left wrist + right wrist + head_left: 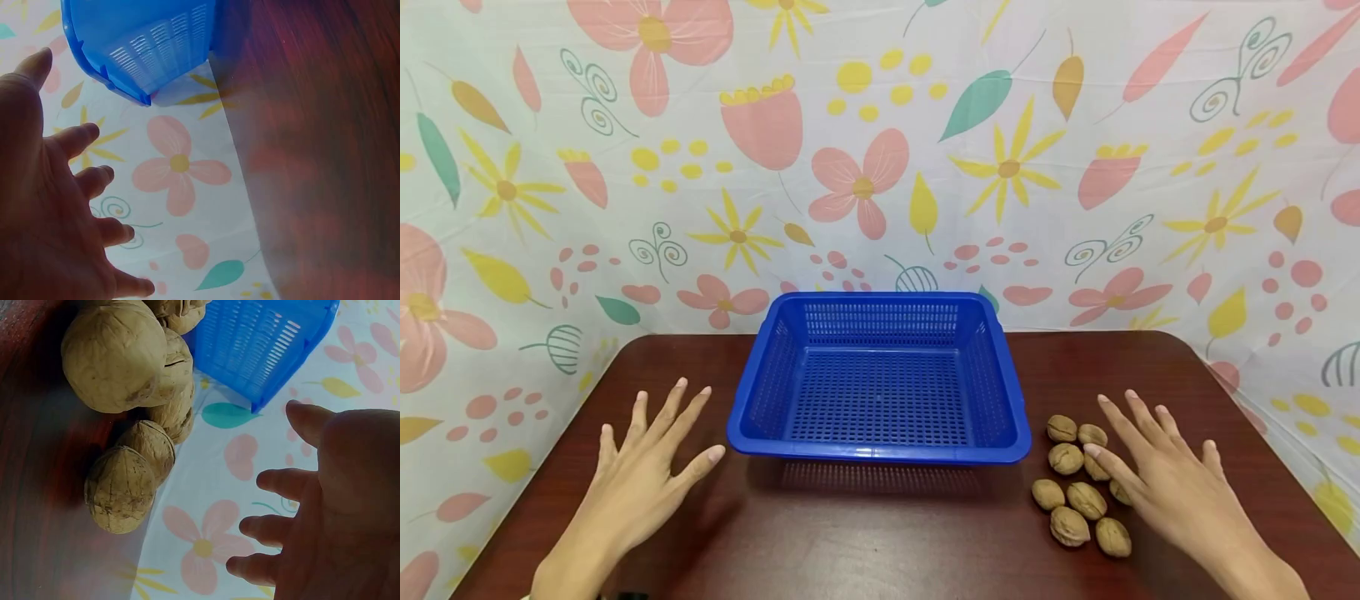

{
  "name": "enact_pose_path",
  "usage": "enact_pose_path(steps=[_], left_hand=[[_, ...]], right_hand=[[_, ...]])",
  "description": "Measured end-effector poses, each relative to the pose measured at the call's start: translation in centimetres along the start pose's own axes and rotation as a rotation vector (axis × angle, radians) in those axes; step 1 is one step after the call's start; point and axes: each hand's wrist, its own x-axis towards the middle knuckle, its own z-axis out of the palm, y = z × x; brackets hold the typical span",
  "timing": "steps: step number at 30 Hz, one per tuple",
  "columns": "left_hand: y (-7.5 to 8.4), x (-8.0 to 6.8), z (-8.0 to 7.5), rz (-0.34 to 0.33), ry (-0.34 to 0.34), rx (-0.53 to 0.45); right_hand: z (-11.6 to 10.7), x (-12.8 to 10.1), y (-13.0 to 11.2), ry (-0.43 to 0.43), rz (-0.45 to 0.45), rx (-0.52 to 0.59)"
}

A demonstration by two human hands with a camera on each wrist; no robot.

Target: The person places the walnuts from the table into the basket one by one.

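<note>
A blue plastic basket (pixel 880 454) with perforated walls and nothing inside stands at the middle back of the table. To its right lies a loose group of several walnuts (pixel 1069 526), also close up in the right wrist view as walnuts (pixel 120 489). My left hand (pixel 643 479) is held over the table left of the basket, fingers spread and holding nothing. On the other side my right hand (pixel 1176 487) hovers with spread fingers, overlapping the rightmost walnuts in the head view. Both palms face down, and part of one walnut is hidden behind the right hand.
The dark reddish-brown table (pixel 880 533) has rounded back corners. A white cloth (pixel 865 100) printed with flowers and leaves hangs behind it and along both sides. A small black object (pixel 632 596) shows at the bottom edge, near the left wrist.
</note>
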Motion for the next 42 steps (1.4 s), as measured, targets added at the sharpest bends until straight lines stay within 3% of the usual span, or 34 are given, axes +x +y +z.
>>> enact_pose_path(steps=[10,16,22,28,33,37,42], left_hand=[[-0.6,0.6,1.0,0.101,-0.008,-0.373],[-1.0,1.4,2.2,0.164,0.003,-0.518],[-0.8,2.1,2.9,0.187,0.001,-0.563],[-0.5,2.5,3.6,0.191,-0.022,-0.589],[-0.5,2.7,4.0,0.19,-0.024,-0.615],[-0.5,2.9,4.3,0.185,-0.023,-0.632],[-0.5,3.2,4.5,0.189,-0.025,-0.65]], right_hand=[[-0.9,0.2,0.2,-0.03,0.018,0.018],[-1.2,0.3,1.2,-0.02,0.036,0.1],[-0.8,0.1,2.6,0.07,0.018,0.173],[-0.6,-0.4,4.0,0.047,0.079,0.174],[-0.5,-1.0,5.4,-0.053,0.123,0.217],[0.0,-1.6,6.5,-0.183,0.202,0.376],[0.9,-2.4,7.1,-0.261,0.286,0.608]])
